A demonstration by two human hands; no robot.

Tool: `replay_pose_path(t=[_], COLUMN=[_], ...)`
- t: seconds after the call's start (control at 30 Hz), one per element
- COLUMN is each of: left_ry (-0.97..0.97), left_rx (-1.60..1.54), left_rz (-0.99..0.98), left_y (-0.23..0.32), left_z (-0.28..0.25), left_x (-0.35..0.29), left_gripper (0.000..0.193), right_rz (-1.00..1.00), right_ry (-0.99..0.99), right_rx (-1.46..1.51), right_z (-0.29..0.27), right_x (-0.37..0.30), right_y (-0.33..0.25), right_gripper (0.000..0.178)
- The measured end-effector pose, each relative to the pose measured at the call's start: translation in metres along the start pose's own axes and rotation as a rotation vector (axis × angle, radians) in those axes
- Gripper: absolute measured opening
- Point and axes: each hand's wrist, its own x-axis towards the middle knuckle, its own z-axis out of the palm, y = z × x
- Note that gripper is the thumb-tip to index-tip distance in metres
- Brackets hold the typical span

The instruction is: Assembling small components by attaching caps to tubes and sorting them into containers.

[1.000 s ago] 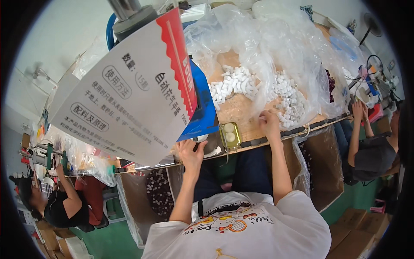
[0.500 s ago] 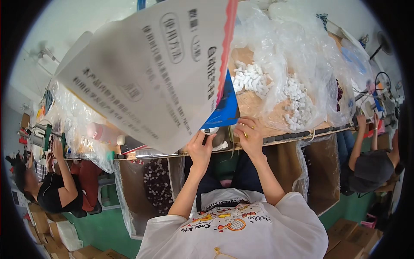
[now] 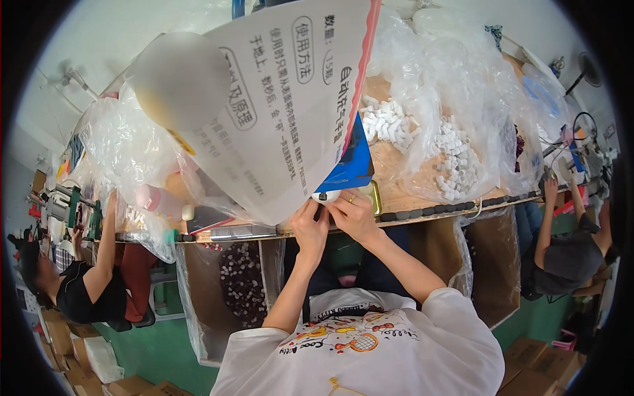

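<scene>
At the table's front edge my hands are close together, fingers pinched. My left hand (image 3: 310, 228) and my right hand (image 3: 354, 216) both grip a small rounded white piece (image 3: 325, 196) with a dark spot on it. Its far side is hidden. Just beyond rises a blue panel (image 3: 356, 158), partly covered by a large printed white sheet (image 3: 284, 112) with a pink scalloped edge. To the right of my right hand stands a shiny yellow-green rimmed object (image 3: 376, 198).
Piles of small white parts (image 3: 456, 158) lie on the table under clear plastic sheeting (image 3: 422, 79). A pink bottle (image 3: 155, 197) stands left. Below the edge are lined cardboard boxes, one holding dark and pale small pieces (image 3: 242, 284). Co-workers sit left (image 3: 92, 284) and right (image 3: 568, 254).
My right hand has moved left to join my left hand at the white piece, uncovering the yellow-green rimmed object. The printed sheet has shifted slightly right in view. The left co-worker's arm has moved right.
</scene>
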Motion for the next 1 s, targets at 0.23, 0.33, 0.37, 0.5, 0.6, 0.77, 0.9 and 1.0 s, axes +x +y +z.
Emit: replay_pose_path(t=[0.23, 0.33, 0.37, 0.5, 0.6, 0.77, 0.9, 1.0], left_ry=[0.086, 0.005, -0.065, -0.093, -0.087, -0.322, -0.496, -0.366], left_rx=[-0.108, -0.055, 0.03, -0.026, -0.127, 0.066, 0.264, 1.042], left_rz=[-0.129, -0.114, -0.06, 0.011, -0.092, -0.461, -0.372, -0.277], left_y=[0.007, 0.003, -0.001, -0.009, -0.007, 0.035, -0.003, -0.026], left_z=[-0.009, -0.012, -0.009, 0.001, 0.001, -0.034, -0.123, -0.183], left_x=[-0.012, -0.018, -0.015, 0.004, 0.004, 0.028, 0.017, 0.005], left_gripper=[0.039, 0.044, 0.043, 0.031, 0.021, 0.023, 0.033, 0.041], right_rz=[0.371, 0.392, 0.513, 0.267, 0.293, 0.268, 0.477, 0.33], right_ry=[0.161, -0.046, -0.255, -0.348, -0.284, -0.214, -0.132, -0.484], right_rx=[0.005, -0.268, -0.319, -0.573, -0.565, -0.504, -0.301, -0.265], right_z=[-0.015, -0.021, -0.019, 0.008, 0.012, -0.035, -0.044, -0.062], right_x=[0.023, 0.041, 0.05, 0.038, 0.036, 0.068, 0.034, 0.021], right_y=[0.061, 0.077, 0.079, 0.137, 0.132, 0.039, 0.108, 0.088], right_gripper=[0.024, 0.027, 0.027, 0.027, 0.026, 0.021, 0.017, 0.015])
